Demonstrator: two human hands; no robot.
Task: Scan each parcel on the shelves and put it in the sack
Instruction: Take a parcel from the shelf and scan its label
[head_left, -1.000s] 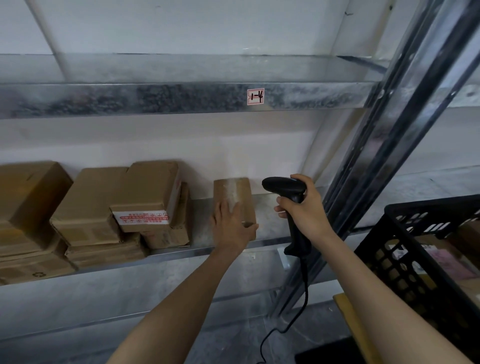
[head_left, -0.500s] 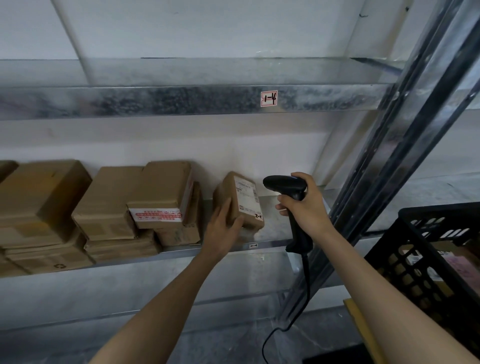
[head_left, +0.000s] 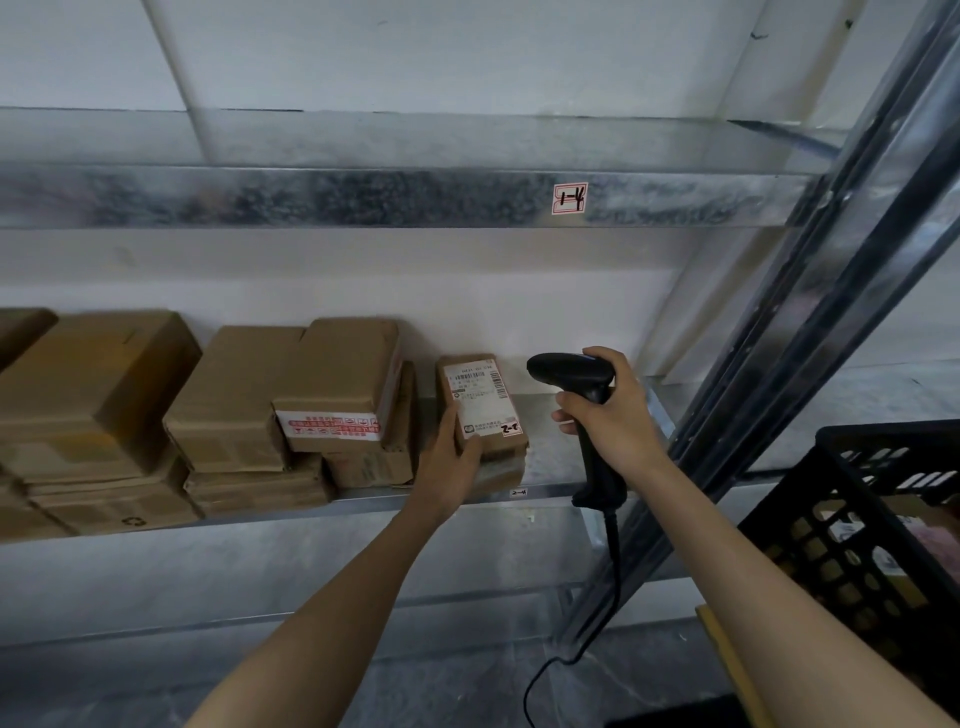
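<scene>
A small brown parcel (head_left: 480, 402) with a white shipping label facing me stands tilted on the metal shelf (head_left: 550, 447). My left hand (head_left: 449, 462) grips it from below and from its left side. My right hand (head_left: 610, 415) holds a black barcode scanner (head_left: 576, 374) by its handle, just right of the parcel, with the scanner's head level with the label. A black cable hangs down from the scanner. No sack is in view.
Several more cardboard parcels (head_left: 218, 415) are stacked on the shelf to the left. A metal upright (head_left: 810, 338) slants up at the right. A black plastic crate (head_left: 872, 530) with items inside stands at the lower right. An upper shelf beam (head_left: 363, 197) runs overhead.
My left hand has turned the small parcel over, so its labelled face now points at me. The scanner has stayed beside it.
</scene>
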